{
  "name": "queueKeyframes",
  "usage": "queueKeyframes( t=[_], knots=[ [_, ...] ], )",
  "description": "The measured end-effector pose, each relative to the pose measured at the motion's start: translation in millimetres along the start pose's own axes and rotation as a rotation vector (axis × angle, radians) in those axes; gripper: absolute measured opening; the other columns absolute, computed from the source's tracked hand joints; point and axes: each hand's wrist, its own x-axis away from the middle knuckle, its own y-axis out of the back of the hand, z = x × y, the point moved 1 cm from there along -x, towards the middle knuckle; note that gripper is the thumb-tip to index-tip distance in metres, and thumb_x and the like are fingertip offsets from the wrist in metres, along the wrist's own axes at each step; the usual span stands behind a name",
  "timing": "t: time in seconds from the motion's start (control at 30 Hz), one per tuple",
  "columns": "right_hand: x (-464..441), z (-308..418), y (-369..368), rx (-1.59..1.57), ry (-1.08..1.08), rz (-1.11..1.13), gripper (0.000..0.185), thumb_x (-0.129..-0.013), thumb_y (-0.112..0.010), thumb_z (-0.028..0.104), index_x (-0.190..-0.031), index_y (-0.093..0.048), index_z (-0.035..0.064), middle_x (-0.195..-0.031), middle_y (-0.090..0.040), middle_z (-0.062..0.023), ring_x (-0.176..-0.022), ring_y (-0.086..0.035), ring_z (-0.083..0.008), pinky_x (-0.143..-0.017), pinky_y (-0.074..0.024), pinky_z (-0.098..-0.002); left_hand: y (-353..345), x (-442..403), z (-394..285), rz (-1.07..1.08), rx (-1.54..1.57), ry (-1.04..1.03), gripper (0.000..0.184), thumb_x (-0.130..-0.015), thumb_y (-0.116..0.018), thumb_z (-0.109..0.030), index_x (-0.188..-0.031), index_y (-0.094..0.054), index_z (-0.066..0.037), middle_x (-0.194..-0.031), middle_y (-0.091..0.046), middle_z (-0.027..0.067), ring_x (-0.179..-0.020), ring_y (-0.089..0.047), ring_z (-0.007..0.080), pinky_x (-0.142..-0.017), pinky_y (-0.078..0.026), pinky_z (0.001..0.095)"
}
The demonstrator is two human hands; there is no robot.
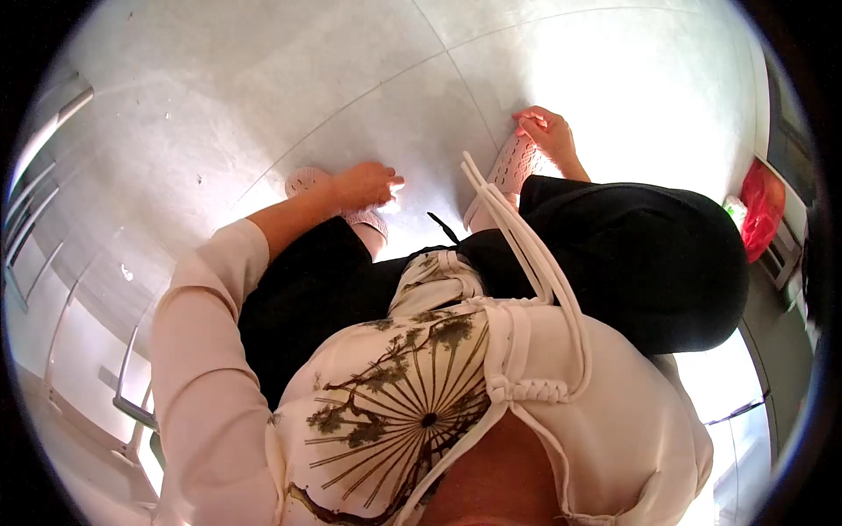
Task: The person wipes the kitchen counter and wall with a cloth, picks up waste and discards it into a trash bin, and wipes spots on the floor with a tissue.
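Observation:
My left hand (368, 185) hovers over my left shoe (307, 181), a pink shoe with a perforated pattern, and my wrist hides its middle. Its fingers are curled together. A small pale spot shows by the fingertips, too bright to make out. My right hand (548, 136) is at the toe of my right shoe (512, 167), which is pink and perforated too. Thumb and fingers are pinched together there, against or just above the toe. Whether they grip the shoe or something small, I cannot tell.
Grey tiled floor (386, 53) lies around my feet, with strong glare at the right. Metal rails (54, 188) stand along the left. A red plastic bag (761, 210) is at the right edge. White cords (526, 245) from my top hang over my lap.

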Motion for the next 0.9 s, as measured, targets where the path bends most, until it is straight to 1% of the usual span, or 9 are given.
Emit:
queueKeyframes(
  t=[0.1, 0.27, 0.33, 0.37, 0.43, 0.47, 0.53, 0.73, 0.9],
  knots=[
    [-3, 0, 2, 0.001, -0.017, 0.012, 0.020, -0.085, -0.055, 0.019, -0.096, -0.066, 0.0060, -0.075, -0.067, -0.0029, -0.072, -0.063, -0.0093, -0.065, -0.0474, -0.0216, -9, 7, 2, -0.132, -0.156, -0.109, 0.018, -0.076, -0.060, -0.010, -0.089, -0.066, -0.020, -0.091, -0.054, 0.0052, -0.088, -0.054, 0.0235, -0.073, -0.046, 0.0360],
    [-4, 3, 2, -0.038, 0.016, -0.014, 0.021, -0.084, -0.055, 0.021, -0.095, -0.066, 0.0063, -0.072, -0.066, -0.0020, -0.068, -0.062, -0.0078, -0.063, -0.0467, -0.0210, 34, 23, 21, -0.192, -0.272, -0.047, 0.017, -0.074, -0.062, -0.008, -0.090, -0.065, -0.013, -0.101, -0.058, 0.0036, -0.093, -0.055, 0.0210, -0.080, -0.046, 0.0345],
    [-3, 1, 3, -0.060, -0.044, 0.007, 0.022, -0.085, -0.055, 0.022, -0.095, -0.067, 0.0072, -0.072, -0.066, -0.0017, -0.067, -0.061, -0.0075, -0.062, -0.0468, -0.0212, 74, 30, 38, -0.050, 0.049, 0.267, 0.025, -0.073, -0.063, -0.005, -0.096, -0.065, -0.012, -0.099, -0.061, 0.0022, -0.092, -0.057, 0.0169, -0.080, -0.047, 0.0299],
    [-3, 0, 3, -0.008, -0.053, -0.004, 0.022, -0.085, -0.054, 0.023, -0.095, -0.067, 0.0080, -0.071, -0.066, -0.0015, -0.066, -0.060, -0.0070, -0.060, -0.0465, -0.0216, 94, 35, 38, -0.055, 0.038, 0.264, 0.025, -0.073, -0.063, -0.005, -0.096, -0.065, -0.012, -0.099, -0.061, 0.0022, -0.092, -0.057, 0.0169, -0.080, -0.047, 0.0299],
    [-9, -12, 0, 0.062, -0.031, -0.047, 0.022, -0.085, -0.055, 0.026, -0.094, -0.068, 0.0105, -0.071, -0.066, -0.0003, -0.059, -0.056, -0.0056, -0.054, -0.0449, -0.0230, 135, 45, 43, -0.470, 0.842, 0.441, 0.016, -0.077, -0.064, -0.006, -0.092, -0.067, -0.011, -0.089, -0.061, 0.0013, -0.088, -0.058, 0.0142, -0.074, -0.049, 0.0277],
    [-14, -27, -3, -0.043, 0.022, -0.041, 0.023, -0.085, -0.056, 0.027, -0.095, -0.068, 0.0105, -0.072, -0.066, -0.0003, -0.056, -0.053, -0.0056, -0.053, -0.0439, -0.0235, 154, 47, 43, -0.485, 0.811, 0.429, 0.016, -0.077, -0.064, -0.006, -0.092, -0.067, -0.011, -0.089, -0.061, 0.0013, -0.088, -0.058, 0.0142, -0.074, -0.049, 0.0277],
    [-16, -29, -2, 0.022, -0.049, -0.008, 0.024, -0.085, -0.055, 0.027, -0.096, -0.067, 0.0094, -0.072, -0.066, -0.0012, -0.059, -0.057, -0.0066, -0.054, -0.0456, -0.0237, 185, 45, 38, -0.641, 1.346, 0.479, 0.023, -0.084, -0.061, -0.010, -0.107, -0.061, -0.007, -0.098, -0.060, 0.0022, -0.091, -0.057, 0.0112, -0.076, -0.049, 0.0248],
    [-8, 46, 48, -0.140, -0.028, 0.252, 0.025, -0.088, -0.056, 0.022, -0.105, -0.060, 0.0026, -0.088, -0.066, -0.0126, -0.075, -0.064, -0.0177, -0.063, -0.0542, -0.0288, 250, 16, 28, -0.664, 1.810, -0.159, 0.031, -0.087, -0.055, -0.009, -0.117, -0.051, -0.006, -0.108, -0.057, 0.0097, -0.093, -0.055, 0.0142, -0.074, -0.048, 0.0284],
    [-2, 212, 128, -0.006, 0.261, 0.043, 0.030, -0.089, -0.054, 0.025, -0.111, -0.058, 0.0058, -0.099, -0.064, -0.0101, -0.090, -0.061, -0.0177, -0.077, -0.0502, -0.0312, 328, -11, 11, -0.644, 1.806, -0.571, 0.026, -0.089, -0.052, -0.009, -0.114, -0.052, -0.006, -0.109, -0.054, 0.0123, -0.093, -0.052, 0.0200, -0.075, -0.047, 0.0303]
  ],
)
